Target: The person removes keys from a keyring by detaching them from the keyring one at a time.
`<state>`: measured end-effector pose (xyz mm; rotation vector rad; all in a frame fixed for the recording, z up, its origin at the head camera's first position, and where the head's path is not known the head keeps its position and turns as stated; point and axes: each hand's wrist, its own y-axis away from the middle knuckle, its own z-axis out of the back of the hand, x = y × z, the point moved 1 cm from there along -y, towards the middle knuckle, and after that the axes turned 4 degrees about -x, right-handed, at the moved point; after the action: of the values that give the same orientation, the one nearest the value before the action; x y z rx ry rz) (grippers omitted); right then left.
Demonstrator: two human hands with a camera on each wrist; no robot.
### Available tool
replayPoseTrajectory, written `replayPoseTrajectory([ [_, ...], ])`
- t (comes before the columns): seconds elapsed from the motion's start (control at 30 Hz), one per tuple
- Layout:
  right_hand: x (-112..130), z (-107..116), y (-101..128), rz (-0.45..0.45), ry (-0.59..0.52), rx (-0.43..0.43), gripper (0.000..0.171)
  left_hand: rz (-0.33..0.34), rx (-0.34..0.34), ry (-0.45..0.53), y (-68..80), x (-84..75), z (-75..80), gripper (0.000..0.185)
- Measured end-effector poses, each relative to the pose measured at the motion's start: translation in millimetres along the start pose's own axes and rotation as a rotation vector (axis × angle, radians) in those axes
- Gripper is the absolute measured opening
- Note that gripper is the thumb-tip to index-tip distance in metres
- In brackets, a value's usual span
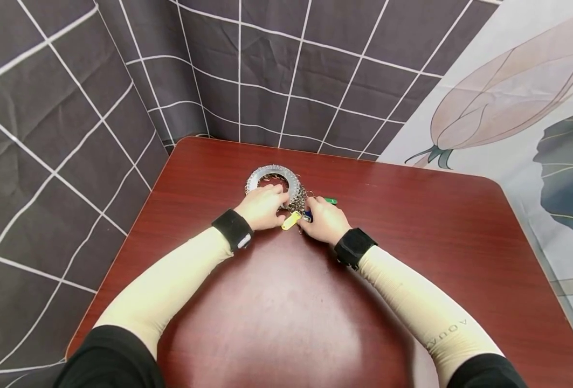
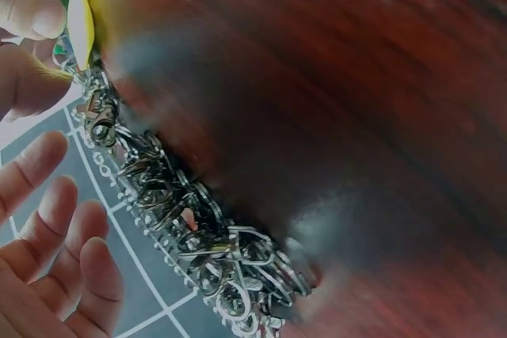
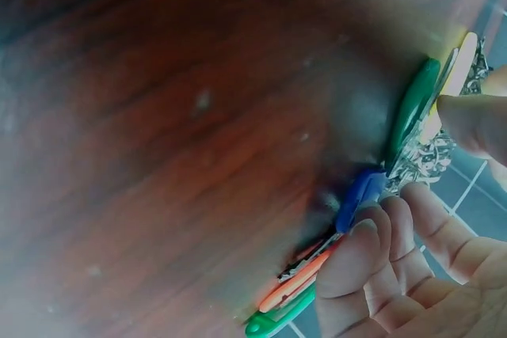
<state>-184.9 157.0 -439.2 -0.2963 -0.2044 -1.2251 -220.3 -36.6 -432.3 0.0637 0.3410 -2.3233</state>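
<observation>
A pale ring-shaped disc (image 1: 273, 169) edged with small metal rings lies on the table near the far edge. My left hand (image 1: 265, 207) lies over its near side, the thumb at a yellow key tag (image 1: 291, 221). The left wrist view shows several other left fingers loosely bent above a heap of metal key rings (image 2: 162, 195). My right hand (image 1: 327, 221) pinches a blue key tag (image 3: 358, 199) between thumb and fingers. Close by are an orange key tag (image 3: 291, 284), a green key tag (image 3: 273, 320) and another green one (image 3: 413, 104).
Hands and rings are on a reddish-brown wooden table (image 1: 436, 226) with rounded corners. Dark grey cloth with white grid lines (image 1: 267, 64) hangs behind and at the left. A white curtain with a flower print (image 1: 499, 97) hangs on the right.
</observation>
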Motion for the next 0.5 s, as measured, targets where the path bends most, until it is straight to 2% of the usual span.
replayPoseTrajectory([
  [0.3,-1.6,-1.2,1.4,0.012,0.017,0.016,0.018,0.071,0.073,0.069,-2.5,-5.7,-0.2,0.024],
  [0.5,-1.6,1.0,2.8,0.027,0.013,0.026,0.016,0.08,0.11,0.066,-3.9,-4.5,-3.8,0.02],
])
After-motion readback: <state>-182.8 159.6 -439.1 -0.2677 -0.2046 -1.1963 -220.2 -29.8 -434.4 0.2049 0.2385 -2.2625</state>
